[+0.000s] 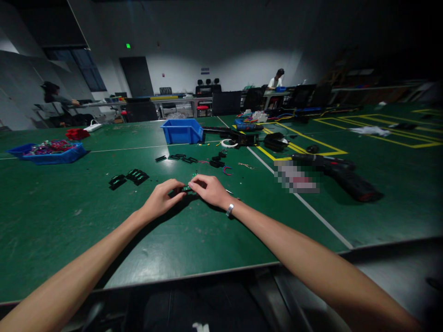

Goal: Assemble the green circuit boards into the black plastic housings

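Note:
Over the green table (138, 244), a small dark part with a green circuit board (187, 188) sits between my two hands. My left hand (165, 196) pinches its left end between thumb and fingers. At its right end, my right hand (209, 190) has thumb and fingertips closed on it; the fingers partly hide the part. To the left lie several black housings with green boards (137, 176). Beyond my hands are several thin black frames (188, 159), small black pieces (217, 162) and a short red-and-blue wire (226, 171). A thin rod end (229, 191) shows beside my right wrist.
A blue bin (182, 132) stands ahead; a blue tray (55, 156) of wires lies left. On the right are a black power drill (342, 173) and a pixelated patch. Farther back lies a blue tool (247, 126). Two people sit at distant tables.

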`<state>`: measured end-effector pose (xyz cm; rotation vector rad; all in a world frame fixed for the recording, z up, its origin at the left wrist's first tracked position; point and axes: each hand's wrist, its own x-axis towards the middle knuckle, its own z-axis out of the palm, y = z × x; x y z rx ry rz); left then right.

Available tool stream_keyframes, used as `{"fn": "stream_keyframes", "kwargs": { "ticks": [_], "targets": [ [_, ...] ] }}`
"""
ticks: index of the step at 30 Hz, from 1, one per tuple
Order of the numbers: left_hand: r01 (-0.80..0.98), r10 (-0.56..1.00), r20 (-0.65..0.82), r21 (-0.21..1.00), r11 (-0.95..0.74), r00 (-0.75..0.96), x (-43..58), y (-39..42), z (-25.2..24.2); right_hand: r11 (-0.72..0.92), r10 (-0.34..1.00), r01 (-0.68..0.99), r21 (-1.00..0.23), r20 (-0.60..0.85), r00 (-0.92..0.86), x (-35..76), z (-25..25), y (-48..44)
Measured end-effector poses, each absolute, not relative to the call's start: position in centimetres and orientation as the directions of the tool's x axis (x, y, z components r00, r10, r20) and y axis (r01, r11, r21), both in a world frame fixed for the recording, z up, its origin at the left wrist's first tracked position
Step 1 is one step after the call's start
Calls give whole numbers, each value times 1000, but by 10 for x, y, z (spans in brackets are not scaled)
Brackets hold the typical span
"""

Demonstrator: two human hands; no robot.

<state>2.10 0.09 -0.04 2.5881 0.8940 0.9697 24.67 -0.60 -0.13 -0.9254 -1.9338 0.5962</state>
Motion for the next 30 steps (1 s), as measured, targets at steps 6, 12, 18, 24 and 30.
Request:
{"fn": "stream_keyframes", "kwargs": {
  "ticks": [6, 12, 18, 24, 30],
  "targets": [
    [454, 615, 519, 415, -788, 593, 21, 1, -1, 612, 790, 364, -702, 515, -333, 247, -1, -6],
    [457, 612, 524, 408, -791, 592, 22, 0, 0, 601, 798, 370, -708, 506, -328, 246, -1, -6],
    [464, 613, 520, 401, -790, 594, 21, 1, -1, 618, 785, 364, -697, 521, -335, 246, -3, -5],
    [460, 617, 514, 411, -787, 596, 21, 1, -1, 614, 788, 367, -699, 516, -336, 246, -3, -5],
    [458, 615, 513, 412, -788, 598, 20, 1, -1, 609, 792, 371, -701, 513, -331, 246, -2, -5]
  ]
}}
